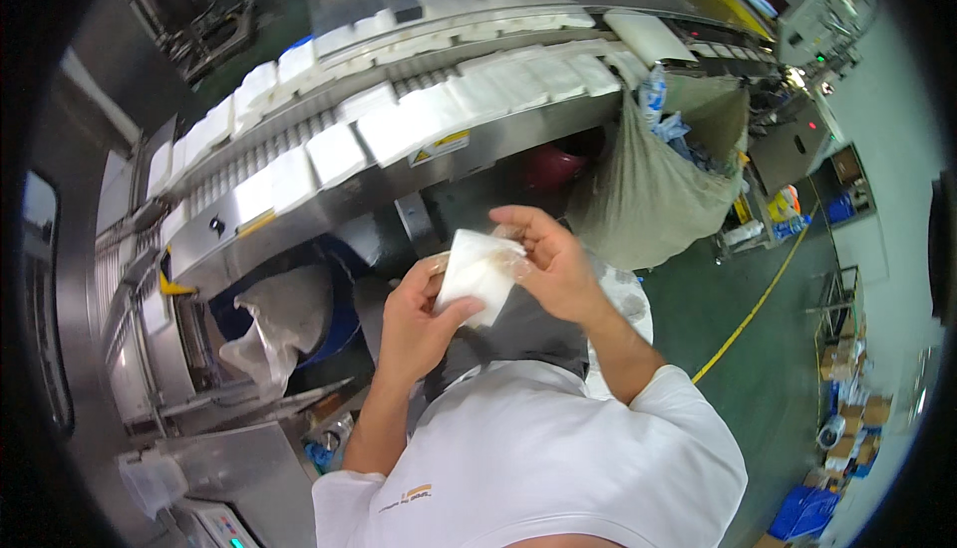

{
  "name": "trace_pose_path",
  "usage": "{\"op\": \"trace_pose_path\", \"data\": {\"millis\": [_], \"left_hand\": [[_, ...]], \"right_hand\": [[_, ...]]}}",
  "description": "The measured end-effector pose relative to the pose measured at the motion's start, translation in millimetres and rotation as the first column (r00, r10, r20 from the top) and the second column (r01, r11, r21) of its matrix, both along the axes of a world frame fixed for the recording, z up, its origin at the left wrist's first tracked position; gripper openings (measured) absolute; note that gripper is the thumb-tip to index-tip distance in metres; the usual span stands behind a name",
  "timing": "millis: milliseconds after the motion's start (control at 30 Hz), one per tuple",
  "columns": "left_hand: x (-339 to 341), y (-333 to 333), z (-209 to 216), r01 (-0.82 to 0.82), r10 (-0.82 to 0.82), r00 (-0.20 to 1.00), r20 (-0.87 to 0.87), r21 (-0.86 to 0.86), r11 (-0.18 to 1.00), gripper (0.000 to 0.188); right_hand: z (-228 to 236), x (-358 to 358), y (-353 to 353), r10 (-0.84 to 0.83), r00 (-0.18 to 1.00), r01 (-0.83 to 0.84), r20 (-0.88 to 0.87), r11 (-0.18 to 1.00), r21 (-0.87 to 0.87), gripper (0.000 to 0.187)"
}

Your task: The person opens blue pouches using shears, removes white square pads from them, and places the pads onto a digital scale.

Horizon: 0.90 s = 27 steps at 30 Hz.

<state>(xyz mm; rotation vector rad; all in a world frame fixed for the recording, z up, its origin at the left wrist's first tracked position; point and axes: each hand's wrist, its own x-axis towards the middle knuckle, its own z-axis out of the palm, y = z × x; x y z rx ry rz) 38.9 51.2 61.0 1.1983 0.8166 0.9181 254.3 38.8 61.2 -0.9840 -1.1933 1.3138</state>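
In front of my body I hold a flat, white rectangular packet (477,274), tilted, that looks like folded sheets. My left hand (417,321) grips its left side, with the thumb lying across the lower face. My right hand (560,267) is at its upper right edge, fingers curled on a thin, clear plastic film (515,261). The exact hold of the right fingertips is partly hidden. Beyond my hands runs a metal conveyor (329,199) carrying rows of similar white stacks (404,124).
A large beige cloth sack (623,194) hangs to the right of the conveyor, with a blue-and-clear bag (653,97) in its mouth. Below the conveyor at left stands a blue bin (344,324) with a plastic liner. Cartons (847,359) line the right wall beyond a yellow floor line (753,314).
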Motion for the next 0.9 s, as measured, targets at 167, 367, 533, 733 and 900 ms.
{"op": "trace_pose_path", "data": {"millis": [167,367,533,733,900], "left_hand": [[-18,11,15,0.135,-0.071,0.927,-0.369,0.151,0.979,0.057],[-14,-1,-5,-0.115,0.12,0.986,0.113,-0.049,0.992,0.078],[-6,-5,-13,-0.201,0.203,0.972,0.121,-0.028,0.979,0.072],[-9,-3,-2,-0.2,0.201,0.977,0.069,-0.01,0.98,0.075],[-16,-2,-2,-0.177,0.175,0.982,0.063,0.015,0.984,0.079]], "right_hand": [[16,6,28,0.221,0.912,-0.208,0.345,0.975,-0.076,0.039],[-12,-9,30,0.068,0.996,-0.064,0.061,0.996,-0.06,0.024],[-17,-19,24,-0.041,0.998,0.041,0.049,0.999,0.007,0.02],[-16,-14,23,0.011,0.999,-0.004,0.039,0.984,-0.179,0.022],[-17,-11,24,0.101,0.995,-0.099,0.02,0.993,-0.063,0.023]]}}
